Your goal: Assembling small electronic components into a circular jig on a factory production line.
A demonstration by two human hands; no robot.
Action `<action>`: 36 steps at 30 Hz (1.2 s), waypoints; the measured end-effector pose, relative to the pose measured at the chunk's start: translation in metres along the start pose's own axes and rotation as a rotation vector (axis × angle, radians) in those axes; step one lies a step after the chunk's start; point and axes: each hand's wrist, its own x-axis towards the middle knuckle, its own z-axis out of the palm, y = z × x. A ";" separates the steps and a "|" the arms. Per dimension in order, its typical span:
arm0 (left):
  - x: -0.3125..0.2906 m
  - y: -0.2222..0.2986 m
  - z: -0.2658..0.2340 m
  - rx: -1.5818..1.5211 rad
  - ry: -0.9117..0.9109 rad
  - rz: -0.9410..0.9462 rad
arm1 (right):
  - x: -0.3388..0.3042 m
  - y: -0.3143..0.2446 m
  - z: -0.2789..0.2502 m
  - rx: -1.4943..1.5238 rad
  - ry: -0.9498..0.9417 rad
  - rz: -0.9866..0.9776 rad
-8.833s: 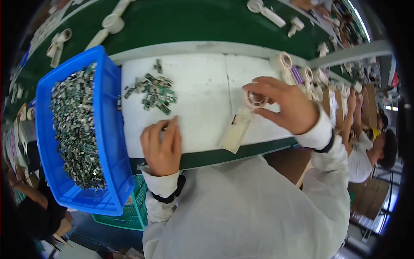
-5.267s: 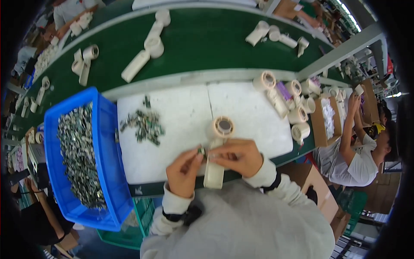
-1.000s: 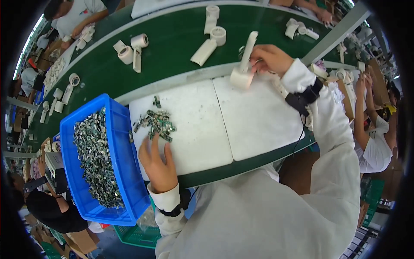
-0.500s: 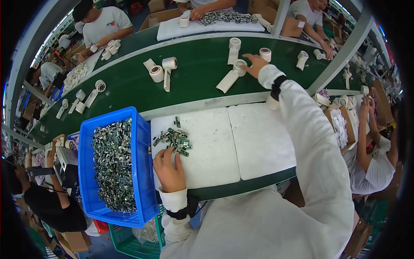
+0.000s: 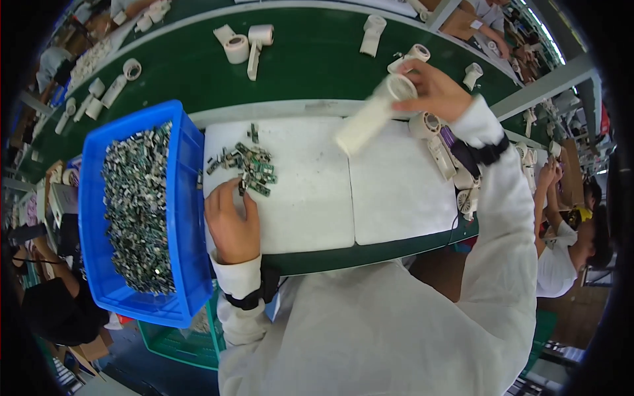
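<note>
In my right hand [image 5: 439, 91] is a white handheld fan housing [image 5: 370, 117], gripped by its round head and slightly blurred. Its handle slants down and left over the white foam mats. My left hand [image 5: 232, 228] rests on the left mat [image 5: 304, 211], thumb and forefinger closed on a small circuit board [image 5: 242, 187] at the near edge of a loose pile. More small green circuit boards [image 5: 254, 162] lie in that pile, just beyond the fingertips. Left of this hand stands a blue bin [image 5: 191, 218], filled with many similar boards [image 5: 137, 211].
Several white fan housings [image 5: 236, 49] lie along the green conveyor belt [image 5: 304, 66] beyond the mats. White fan parts [image 5: 441, 158] are piled at the right mat's edge. A green basket [image 5: 178, 343] sits below the blue bin. Other people work across the belt and at both sides.
My right hand has lifted the fan housing off the belt and brought it toward the mats. My left hand, beside the pile, now pinches a board. The whole view has shifted.
</note>
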 end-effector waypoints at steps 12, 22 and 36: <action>-0.017 0.032 -0.016 -0.232 -0.022 -0.238 | -0.013 -0.013 0.050 -0.888 -0.552 0.305; -0.042 0.097 0.014 -0.718 -0.513 0.417 | -0.055 -0.038 0.106 -0.836 0.201 0.093; -0.045 0.099 0.037 -0.803 -0.708 0.337 | -0.117 0.025 0.146 -0.382 0.138 -0.170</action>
